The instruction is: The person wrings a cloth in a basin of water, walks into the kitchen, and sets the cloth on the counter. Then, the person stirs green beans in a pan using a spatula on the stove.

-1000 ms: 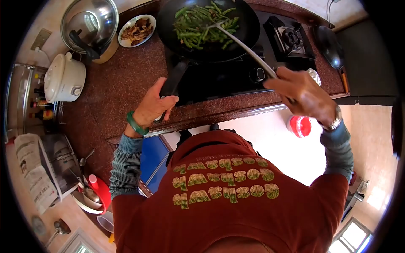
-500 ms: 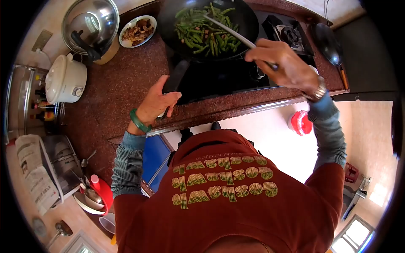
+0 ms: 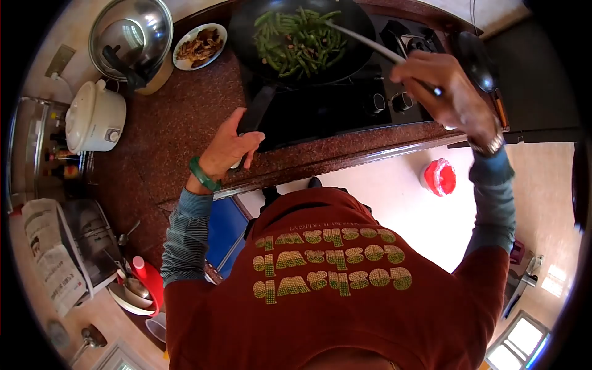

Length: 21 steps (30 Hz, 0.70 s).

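Note:
A dark wok point(image 3: 246, 58) on the black stove point(image 3: 320, 111) holds green beans point(image 3: 299, 46) with small brown bits among them. My left hand point(image 3: 231, 145), with a green bangle at the wrist, is wrapped round the wok's black handle point(image 3: 264, 105) at the counter edge. In my right hand point(image 3: 444, 89), slightly blurred, is the metal shaft of a spatula point(image 3: 370, 43); its far end reaches the beans' right side. A watch shows on my right wrist.
Left of the wok are a plate of brown food point(image 3: 199, 47), a pot with a glass lid point(image 3: 131, 37) and a white cooker point(image 3: 95, 117). A second burner point(image 3: 416, 44) and a dark pan point(image 3: 475, 61) are at right. A red-lined bin point(image 3: 439, 177) stands on the floor.
My right hand went left and toward the wok, then back right with the spatula. The beans have shifted in the wok. My left hand has stayed at the handle.

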Motion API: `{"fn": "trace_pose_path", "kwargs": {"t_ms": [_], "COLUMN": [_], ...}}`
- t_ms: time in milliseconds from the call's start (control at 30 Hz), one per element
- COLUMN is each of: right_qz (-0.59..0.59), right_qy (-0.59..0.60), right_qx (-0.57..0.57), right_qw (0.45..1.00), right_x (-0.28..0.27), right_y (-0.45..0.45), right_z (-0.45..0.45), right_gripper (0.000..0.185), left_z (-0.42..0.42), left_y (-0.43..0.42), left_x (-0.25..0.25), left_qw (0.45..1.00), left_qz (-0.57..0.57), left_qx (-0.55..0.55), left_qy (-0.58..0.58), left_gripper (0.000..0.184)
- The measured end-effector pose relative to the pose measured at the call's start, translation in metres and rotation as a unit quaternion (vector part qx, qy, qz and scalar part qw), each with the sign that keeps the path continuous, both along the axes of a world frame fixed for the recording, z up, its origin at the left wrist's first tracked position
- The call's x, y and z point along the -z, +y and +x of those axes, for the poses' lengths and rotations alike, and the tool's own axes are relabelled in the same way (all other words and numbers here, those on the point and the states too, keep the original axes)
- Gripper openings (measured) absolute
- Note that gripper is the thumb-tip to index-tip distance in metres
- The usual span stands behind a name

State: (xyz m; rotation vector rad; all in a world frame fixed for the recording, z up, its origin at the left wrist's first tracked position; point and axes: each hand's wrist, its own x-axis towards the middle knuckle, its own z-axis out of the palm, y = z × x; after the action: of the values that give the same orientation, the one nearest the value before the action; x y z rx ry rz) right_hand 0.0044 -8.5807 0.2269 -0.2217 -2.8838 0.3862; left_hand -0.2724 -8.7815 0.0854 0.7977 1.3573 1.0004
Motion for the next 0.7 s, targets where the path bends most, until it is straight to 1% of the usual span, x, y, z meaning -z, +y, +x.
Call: {"fn": "trace_pose_path", "kwargs": {"t_ms": [33,67,133,167,233,267,333,400,467,567,600,667,700], "right_qz": [0.005,0.006,0.042,0.041,-0.006,-0.006,0.045,0.03,-0.032,-0.123,-0.123,-0.103,-0.091], "right_qy": [0.06,0.06,0.102,0.102,0.052,0.052,0.014,-0.005,0.02,-0.021,-0.02,0.032,0.051], "right_qx": [-0.011,-0.01,-0.004,-0.003,0.014,0.015,-0.048,-0.057,-0.069,-0.036,-0.036,-0.049,-0.027], "right_qw": [0.998,0.998,0.994,0.994,0.999,0.999,0.998,0.998,0.997,0.991,0.992,0.993,0.994], "right_x": [0.015,0.019,0.025,0.032,0.042,0.042,0.039,0.022,-0.003,-0.024,-0.022,-0.011,-0.007], "right_y": [0.01,0.016,0.023,0.027,0.033,0.03,0.016,0.003,-0.014,-0.03,-0.029,-0.022,-0.018], "right_z": [-0.005,-0.011,-0.025,-0.029,-0.035,-0.033,-0.025,-0.01,0.005,0.019,0.019,0.017,0.015], "right_gripper": [0.01,0.01,0.01,0.01,0.011,0.011,0.012,0.013,0.011,0.012,0.012,0.013,0.011], "left_z": [0.0,0.0,0.0,0.001,0.001,0.001,0.001,0.002,0.003,0.004,0.003,0.002,0.003], "left_y": [0.0,0.001,0.001,0.0,0.001,0.001,0.001,0.001,0.001,0.0,0.0,0.001,0.001], "left_x": [0.0,0.0,0.0,0.0,-0.002,-0.003,-0.002,-0.002,-0.005,-0.001,-0.001,-0.001,-0.002], "left_qw": [1.0,1.0,1.0,1.0,1.0,1.0,1.0,1.0,1.0,0.999,0.999,1.0,1.0], "left_qz": [0.001,0.003,0.002,0.001,0.005,0.01,0.012,0.015,0.021,0.01,0.01,0.016,0.016], "left_qx": [0.002,0.004,-0.002,-0.007,-0.001,0.002,0.003,0.002,-0.002,-0.025,-0.025,-0.003,-0.002], "left_qy": [0.005,0.01,0.013,0.015,0.017,0.018,0.018,0.016,0.02,0.027,0.028,0.012,0.013], "left_gripper": [0.082,0.082,0.08,0.078,0.075,0.073,0.071,0.069,0.069,0.067,0.067,0.066,0.066]}}
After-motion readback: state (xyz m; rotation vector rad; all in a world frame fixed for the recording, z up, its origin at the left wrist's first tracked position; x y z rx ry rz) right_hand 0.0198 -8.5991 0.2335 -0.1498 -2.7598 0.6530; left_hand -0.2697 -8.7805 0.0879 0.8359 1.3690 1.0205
